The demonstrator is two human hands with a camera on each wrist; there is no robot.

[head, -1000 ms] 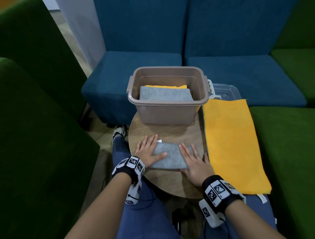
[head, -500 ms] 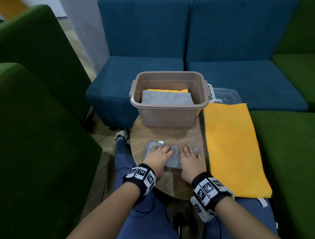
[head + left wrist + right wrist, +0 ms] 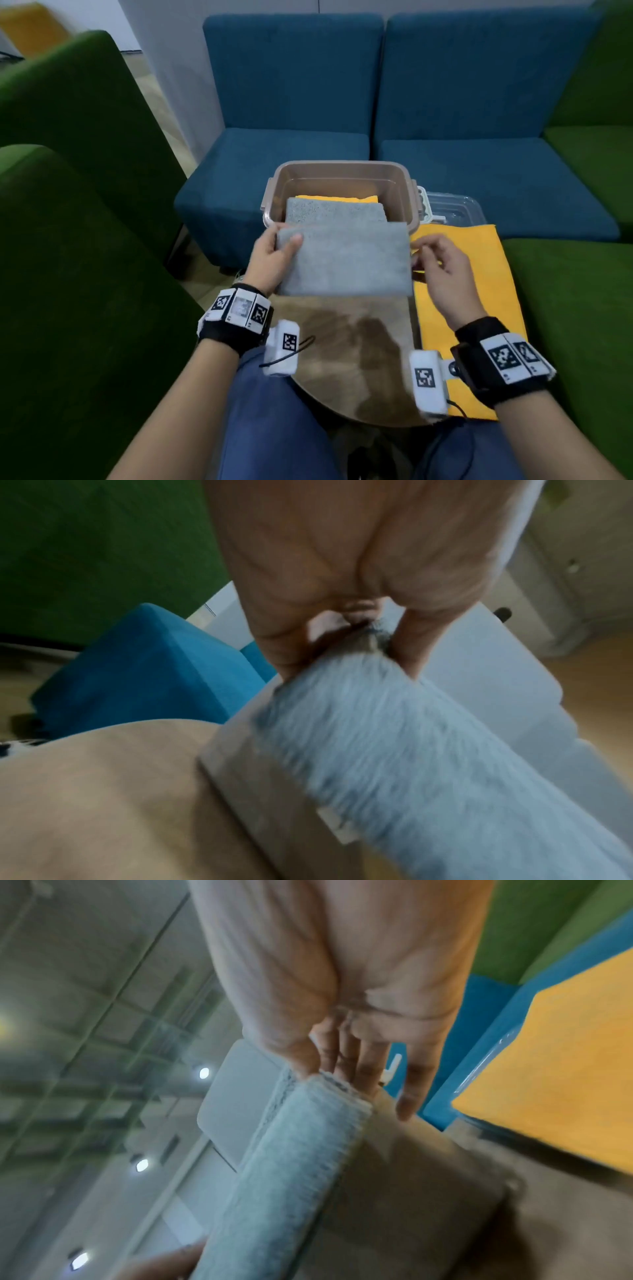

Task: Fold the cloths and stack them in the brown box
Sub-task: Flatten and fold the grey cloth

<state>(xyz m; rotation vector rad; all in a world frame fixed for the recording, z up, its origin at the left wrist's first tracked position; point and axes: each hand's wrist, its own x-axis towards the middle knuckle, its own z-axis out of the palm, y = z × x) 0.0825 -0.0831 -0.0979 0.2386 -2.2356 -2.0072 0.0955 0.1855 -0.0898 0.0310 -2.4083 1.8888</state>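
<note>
Lifted since the earlier frame: the folded grey cloth point(image 3: 344, 262), which lay flat on the round wooden table point(image 3: 346, 342) under both palms, now hangs in the air between my hands, level with the near rim of the brown box point(image 3: 337, 168). Item, left side: my left hand point(image 3: 270, 258) grasps the cloth's left end, thumb on top and fingers beneath, as the left wrist view confirms. Item, centre: the cloth spans flat, its far edge over the box's near wall; inside the box sit a folded grey cloth point(image 3: 334, 212) and, under it, a folded yellow cloth point(image 3: 337, 198). Item, right side: my right hand point(image 3: 442, 270) pinches the cloth's right end between thumb and fingers, the little finger standing free in the right wrist view. Item, further right: an unfolded yellow cloth point(image 3: 479, 284) lies spread beside the table, a clear lid point(image 3: 452, 209) just beyond it. Risks, as I judge them: the held cloth looks about as wide as the box opening, so either end may catch the rim and buckle; the light right-hand pinch may slip, letting the layers fall open; an uneven lowering could set it askew on the stack.
</note>
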